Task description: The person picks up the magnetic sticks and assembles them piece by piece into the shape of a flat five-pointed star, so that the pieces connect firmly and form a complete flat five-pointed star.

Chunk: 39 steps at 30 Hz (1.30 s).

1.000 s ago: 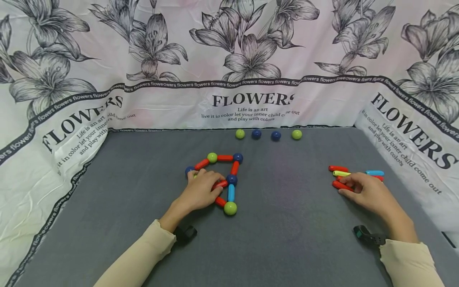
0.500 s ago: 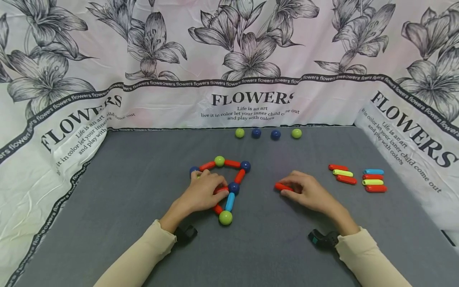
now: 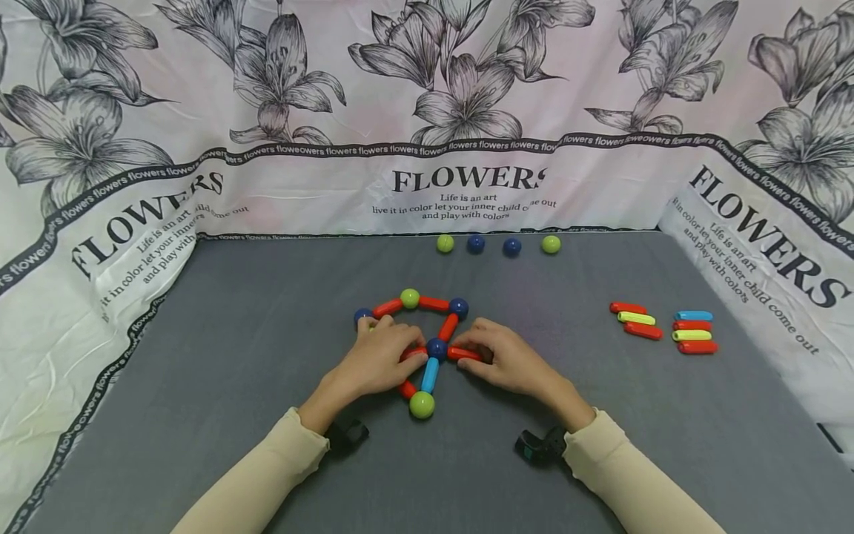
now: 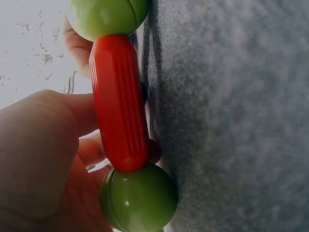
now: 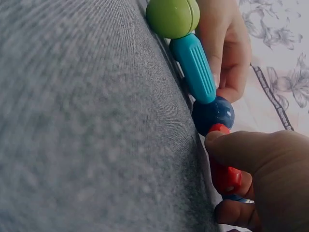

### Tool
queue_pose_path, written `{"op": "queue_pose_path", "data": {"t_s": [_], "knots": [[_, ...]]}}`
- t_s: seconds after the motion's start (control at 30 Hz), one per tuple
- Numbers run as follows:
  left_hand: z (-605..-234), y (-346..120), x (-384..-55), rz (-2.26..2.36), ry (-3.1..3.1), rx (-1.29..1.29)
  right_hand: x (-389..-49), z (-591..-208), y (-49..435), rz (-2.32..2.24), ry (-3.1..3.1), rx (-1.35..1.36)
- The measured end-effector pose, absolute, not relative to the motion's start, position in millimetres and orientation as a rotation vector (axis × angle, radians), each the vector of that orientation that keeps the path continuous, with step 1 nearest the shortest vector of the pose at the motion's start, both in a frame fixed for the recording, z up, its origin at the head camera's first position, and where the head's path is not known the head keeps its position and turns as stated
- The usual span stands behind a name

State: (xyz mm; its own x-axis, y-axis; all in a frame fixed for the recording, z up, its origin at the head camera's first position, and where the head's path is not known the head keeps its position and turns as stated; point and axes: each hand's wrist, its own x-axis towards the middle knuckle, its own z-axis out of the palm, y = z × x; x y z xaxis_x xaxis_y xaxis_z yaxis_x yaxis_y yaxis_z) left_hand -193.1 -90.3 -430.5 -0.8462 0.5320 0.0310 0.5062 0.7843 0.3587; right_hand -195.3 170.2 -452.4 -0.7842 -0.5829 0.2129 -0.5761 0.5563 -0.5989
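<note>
A flat frame of magnetic sticks and balls lies on the grey table. My left hand point(image 3: 380, 356) covers its left part and grips a red stick point(image 3: 415, 351) joined to a blue ball point(image 3: 437, 348). In the right hand point(image 3: 510, 357), thumb and fingers pinch another red stick point(image 5: 226, 175), whose tip meets that blue ball point(image 5: 213, 116). From the ball a light blue stick point(image 3: 430, 376) runs down to a green ball point(image 3: 422, 405). The left wrist view has a red stick point(image 4: 119, 104) between two green balls, with the left thumb and fingers behind it.
Along the back edge stand two green balls point(image 3: 445, 243) and two blue balls point(image 3: 475, 244). Loose red, yellow and light blue sticks point(image 3: 692, 335) lie in two groups at the right. A flower-print cloth point(image 3: 293, 193) borders the table point(image 3: 200, 415).
My right hand picked a red stick from the pile at the right and carried it left to the blue ball. The frame turned slightly and shifted under my left hand.
</note>
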Motion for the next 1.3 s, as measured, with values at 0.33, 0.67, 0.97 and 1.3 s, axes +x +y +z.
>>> {"op": "queue_pose_path", "data": {"t_s": [0.33, 0.67, 0.97, 1.3], "knots": [[-427.9, -90.2, -192.1, 0.545, 2.886, 0.83, -192.2, -454.8, 171.8, -1.078, 2.775, -1.006], [-429.3, -90.8, -192.3, 0.546, 2.884, 0.831, -189.6, -457.7, 169.8, -1.111, 2.78, -1.01], [-429.9, -91.6, -193.5, 0.547, 2.887, 0.836, -189.8, -459.0, 168.9, -1.123, 2.785, -1.017], [-430.2, -91.9, -193.5, 0.543, 2.885, 0.841, -190.4, -460.4, 169.0, -1.142, 2.776, -1.027]]}}
